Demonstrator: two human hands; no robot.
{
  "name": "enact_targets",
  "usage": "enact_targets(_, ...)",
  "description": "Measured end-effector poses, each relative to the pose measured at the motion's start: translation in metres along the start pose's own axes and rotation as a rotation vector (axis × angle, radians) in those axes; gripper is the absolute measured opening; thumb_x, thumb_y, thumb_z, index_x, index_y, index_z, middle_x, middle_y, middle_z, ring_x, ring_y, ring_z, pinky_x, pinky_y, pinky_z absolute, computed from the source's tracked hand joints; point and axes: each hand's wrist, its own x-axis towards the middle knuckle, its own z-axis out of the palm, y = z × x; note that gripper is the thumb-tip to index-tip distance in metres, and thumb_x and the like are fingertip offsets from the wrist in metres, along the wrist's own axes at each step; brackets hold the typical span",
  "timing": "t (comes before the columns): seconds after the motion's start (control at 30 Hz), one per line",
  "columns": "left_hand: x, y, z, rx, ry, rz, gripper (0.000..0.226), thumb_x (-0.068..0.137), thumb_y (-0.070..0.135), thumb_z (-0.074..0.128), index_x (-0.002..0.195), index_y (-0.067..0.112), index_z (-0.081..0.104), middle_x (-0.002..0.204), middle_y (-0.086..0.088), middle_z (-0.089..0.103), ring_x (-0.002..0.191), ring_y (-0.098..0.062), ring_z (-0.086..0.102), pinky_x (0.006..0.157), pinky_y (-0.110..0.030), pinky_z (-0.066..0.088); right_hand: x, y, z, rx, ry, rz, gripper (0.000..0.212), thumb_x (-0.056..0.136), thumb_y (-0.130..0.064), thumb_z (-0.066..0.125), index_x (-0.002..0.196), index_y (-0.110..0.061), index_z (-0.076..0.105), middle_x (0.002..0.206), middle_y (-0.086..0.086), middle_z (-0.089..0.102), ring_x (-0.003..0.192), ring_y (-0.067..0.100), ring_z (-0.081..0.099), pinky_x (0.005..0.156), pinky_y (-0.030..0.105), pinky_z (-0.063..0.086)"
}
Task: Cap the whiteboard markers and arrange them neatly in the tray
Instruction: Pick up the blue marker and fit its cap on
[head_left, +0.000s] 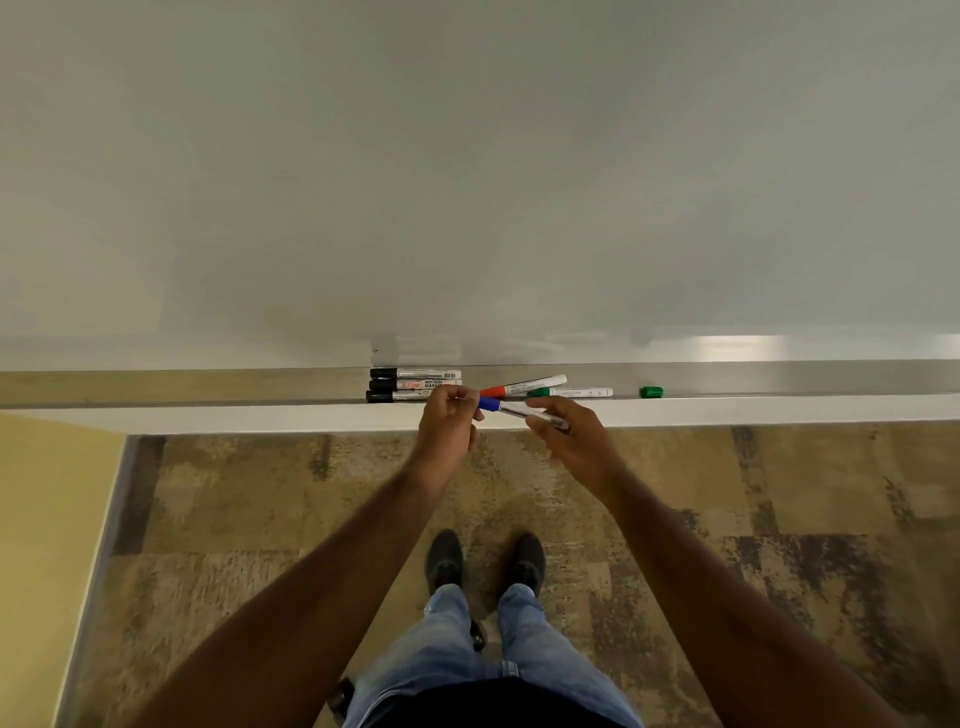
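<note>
A blue whiteboard marker (511, 408) is held between both hands just in front of the tray (779, 382). My left hand (448, 423) pinches its blue cap end; my right hand (569, 434) grips the white barrel's other end. Three black-capped markers (415, 385) lie side by side in the tray, left of my hands. A red marker (524, 386) lies slanted in the tray behind my hands. A green marker (571, 392) lies next to it, its tip end pointing left. A loose green cap (651, 392) rests farther right in the tray.
The whiteboard (467, 182) fills the upper view above the tray. A yellow wall (47, 519) stands at the left. Patterned carpet (779, 519) lies below, with my shoes (485, 564) on it.
</note>
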Motion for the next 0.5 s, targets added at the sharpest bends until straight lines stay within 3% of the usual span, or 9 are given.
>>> enact_targets(0.07, 0.006, 0.002, 0.005, -0.014, 0.008, -0.021, 0.004, 0.109, 0.025, 0.057, 0.108, 0.026, 0.060, 0.093, -0.005, 0.070, 0.058, -0.010, 0.059, 0.049, -0.023, 0.049, 0.002, 0.004, -0.008, 0.073, 0.078, 0.034, 0.026, 0.101, -0.030, 0.067, 0.127, -0.025, 0.065, 0.106, -0.002, 0.071, 0.084, 0.017, 0.070, 0.058, 0.018, 0.057)
enact_targets(0.13, 0.011, 0.004, 0.009, -0.045, 0.033, -0.029, 0.004, 0.109, 0.023, 0.057, 0.107, 0.026, 0.061, 0.094, -0.005, 0.072, 0.068, -0.013, 0.064, 0.056, -0.026, 0.052, 0.005, 0.009, -0.016, 0.128, 0.149, 0.076, 0.030, 0.101, -0.028, 0.067, 0.130, -0.021, 0.064, 0.113, 0.000, 0.069, 0.091, 0.021, 0.071, 0.063, 0.024, 0.060)
enact_targets(0.23, 0.018, 0.005, 0.014, -0.079, 0.069, -0.029, 0.004, 0.109, 0.023, 0.056, 0.109, 0.023, 0.061, 0.093, -0.004, 0.073, 0.072, -0.014, 0.066, 0.056, -0.026, 0.052, 0.009, 0.020, -0.028, 0.121, 0.212, 0.107, 0.033, 0.101, -0.023, 0.068, 0.133, -0.017, 0.063, 0.112, -0.002, 0.068, 0.092, 0.022, 0.070, 0.064, 0.028, 0.059)
enact_targets(0.37, 0.024, 0.009, 0.023, -0.107, 0.095, -0.043, 0.010, 0.109, 0.018, 0.055, 0.114, 0.014, 0.063, 0.089, -0.004, 0.074, 0.066, -0.011, 0.065, 0.049, -0.023, 0.050, 0.015, 0.030, -0.044, -0.066, 0.258, 0.060, 0.031, 0.100, -0.022, 0.068, 0.131, -0.019, 0.065, 0.102, -0.003, 0.066, 0.086, 0.014, 0.066, 0.065, 0.019, 0.049)
enact_targets(0.5, 0.027, 0.009, 0.027, -0.092, 0.130, -0.034, 0.006, 0.108, 0.016, 0.055, 0.107, 0.017, 0.061, 0.085, -0.005, 0.073, 0.062, -0.010, 0.065, 0.050, -0.024, 0.051, 0.022, 0.036, -0.055, -0.334, 0.217, -0.002, 0.041, 0.101, -0.023, 0.067, 0.141, -0.024, 0.060, 0.109, -0.003, 0.058, 0.088, 0.009, 0.058, 0.077, 0.022, 0.049)
